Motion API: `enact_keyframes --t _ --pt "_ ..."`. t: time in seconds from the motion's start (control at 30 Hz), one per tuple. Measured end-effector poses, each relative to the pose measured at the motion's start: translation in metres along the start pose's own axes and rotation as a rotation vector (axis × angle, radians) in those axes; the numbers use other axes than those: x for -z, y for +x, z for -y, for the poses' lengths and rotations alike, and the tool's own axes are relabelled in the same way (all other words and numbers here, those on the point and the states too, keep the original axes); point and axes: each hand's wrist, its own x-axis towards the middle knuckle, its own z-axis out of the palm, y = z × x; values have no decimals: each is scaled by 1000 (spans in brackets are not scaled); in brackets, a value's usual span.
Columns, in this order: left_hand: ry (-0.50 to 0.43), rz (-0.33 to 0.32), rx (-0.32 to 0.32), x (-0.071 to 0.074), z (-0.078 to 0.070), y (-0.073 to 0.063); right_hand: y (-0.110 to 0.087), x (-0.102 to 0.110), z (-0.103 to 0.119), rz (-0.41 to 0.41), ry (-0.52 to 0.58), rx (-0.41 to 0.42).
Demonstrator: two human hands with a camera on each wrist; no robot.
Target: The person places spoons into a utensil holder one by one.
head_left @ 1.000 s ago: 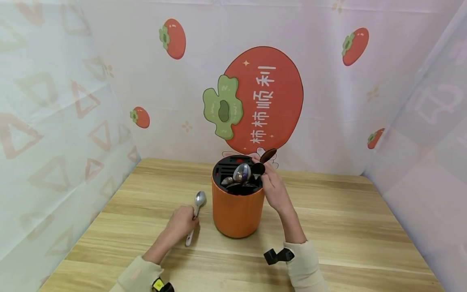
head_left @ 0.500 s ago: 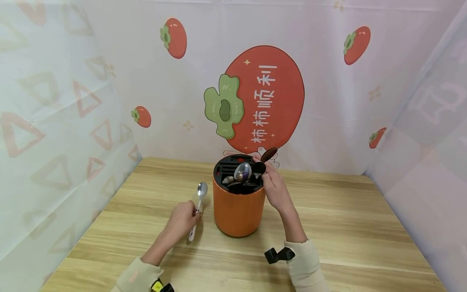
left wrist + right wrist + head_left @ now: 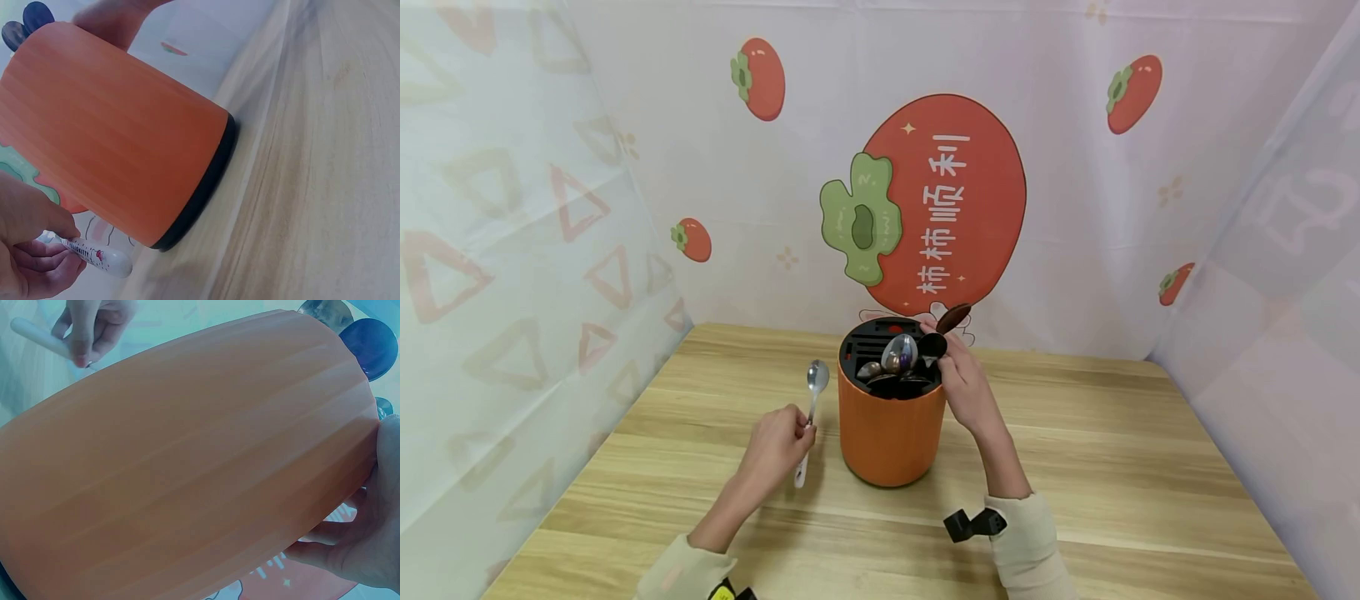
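Observation:
My left hand point(image 3: 775, 442) pinches a metal spoon point(image 3: 817, 377) by its white printed handle point(image 3: 103, 256), left of the orange utensil holder point(image 3: 889, 442). The spoon's bowl points away from me and its handle end points toward me. My right hand point(image 3: 967, 392) grips the holder at its upper right side, thumb near the rim and fingers reaching round behind, as the right wrist view shows. Several utensils stand in the holder's black slotted top, among them a shiny spoon point(image 3: 898, 354), a black spoon point(image 3: 932, 346) and a brown one point(image 3: 953, 317).
The holder stands upright on a wood-grain table point(image 3: 1112, 450). A pale cloth backdrop point(image 3: 1052, 250) with printed persimmons rises behind the table's back edge, and patterned cloth hangs at the left and right sides.
My left hand has shifted slightly, and the spoon has risen away from me toward the back, its handle end lifting with it. The right hand and the holder stay in place.

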Motion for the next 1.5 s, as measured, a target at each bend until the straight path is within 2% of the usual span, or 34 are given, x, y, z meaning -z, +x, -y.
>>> enact_keyframes --t 0.3,0.57,1.0,1.33,1.5 --pt "-26 -74 -18 8 -10 1 0 0 0 2 19 -24" --pt "-52 -141 -31 13 -17 0 0 0 1 18 25 -9" --pt "-108 -222 -106 19 -28 0 0 0 1 8 24 2" --pt "-150 -276 -188 23 -40 0 0 0 1 6 19 -15" --pt "-156 -285 -197 25 -46 1 0 0 0 7 16 4"
